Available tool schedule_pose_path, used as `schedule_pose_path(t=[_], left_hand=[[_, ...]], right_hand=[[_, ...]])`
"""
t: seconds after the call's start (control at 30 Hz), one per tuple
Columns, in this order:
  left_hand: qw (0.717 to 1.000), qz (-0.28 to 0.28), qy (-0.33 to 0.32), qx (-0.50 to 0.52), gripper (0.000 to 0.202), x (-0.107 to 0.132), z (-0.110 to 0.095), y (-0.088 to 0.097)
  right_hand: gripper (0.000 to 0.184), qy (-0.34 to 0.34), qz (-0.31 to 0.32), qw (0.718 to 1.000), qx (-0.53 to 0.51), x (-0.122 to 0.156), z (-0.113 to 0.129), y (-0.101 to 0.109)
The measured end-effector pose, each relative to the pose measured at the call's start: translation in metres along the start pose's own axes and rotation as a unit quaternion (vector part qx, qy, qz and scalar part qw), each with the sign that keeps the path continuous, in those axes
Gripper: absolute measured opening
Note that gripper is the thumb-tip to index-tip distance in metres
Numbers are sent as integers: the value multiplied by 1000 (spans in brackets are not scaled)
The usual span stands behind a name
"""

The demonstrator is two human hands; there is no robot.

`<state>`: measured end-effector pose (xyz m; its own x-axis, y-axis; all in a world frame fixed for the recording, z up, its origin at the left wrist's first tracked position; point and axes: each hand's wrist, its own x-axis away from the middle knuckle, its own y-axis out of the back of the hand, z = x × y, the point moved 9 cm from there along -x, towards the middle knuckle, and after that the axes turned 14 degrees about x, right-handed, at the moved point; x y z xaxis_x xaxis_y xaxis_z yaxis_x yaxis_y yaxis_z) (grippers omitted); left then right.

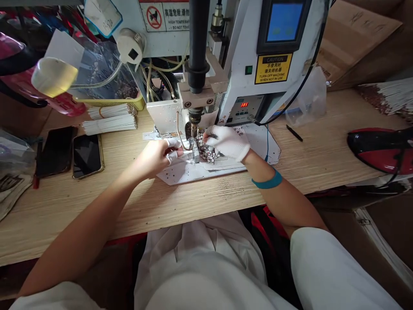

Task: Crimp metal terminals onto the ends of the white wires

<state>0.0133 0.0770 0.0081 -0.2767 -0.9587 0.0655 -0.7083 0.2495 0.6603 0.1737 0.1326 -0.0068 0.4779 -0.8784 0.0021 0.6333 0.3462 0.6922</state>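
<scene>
Strip (184,156) lies crosswise, pinched in the left hand's (158,157) fingertips, its far end under the press head (194,118); the gloved right hand (227,143), nearer the studs (206,150), curls, its hold unclear.

Both bare forearms reach up from the lower corners of the frame and meet at centre. The left hand (154,158), its fingertips capped in white finger cots (173,143), curls inward, palm down. The right hand (227,143) wears a white glove, fingers drawn together and pointing down-left, with a teal wristband (267,181) above it. White sleeves (335,269) cover the upper arms.
</scene>
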Motion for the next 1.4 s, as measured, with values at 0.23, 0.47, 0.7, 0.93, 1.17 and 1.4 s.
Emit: schedule_pose_path(t=[0.23,0.47,0.7,0.93,1.17,1.4], left_hand=[[978,23,82,188,36,-2,10,-6],[973,2,105,207,40,-7,27,-13],[972,0,122,201,32,-8,30,-16],[966,-18,139,217,28,-5,25,-18],[970,-27,142,194,27,-4,24,-14],[976,-13,123,178,27,-9,28,-13]], right_hand=[[6,-68,130,954,-261,10,7,-26],[14,-57,112,958,-259,7,8,-32],[12,-51,107,963,-240,7,8,-32],[12,-51,99,964,-240,8,8,-31],[12,-36,99,965,-242,8,12,-29],[16,-53,112,953,-275,10,10,-33]])
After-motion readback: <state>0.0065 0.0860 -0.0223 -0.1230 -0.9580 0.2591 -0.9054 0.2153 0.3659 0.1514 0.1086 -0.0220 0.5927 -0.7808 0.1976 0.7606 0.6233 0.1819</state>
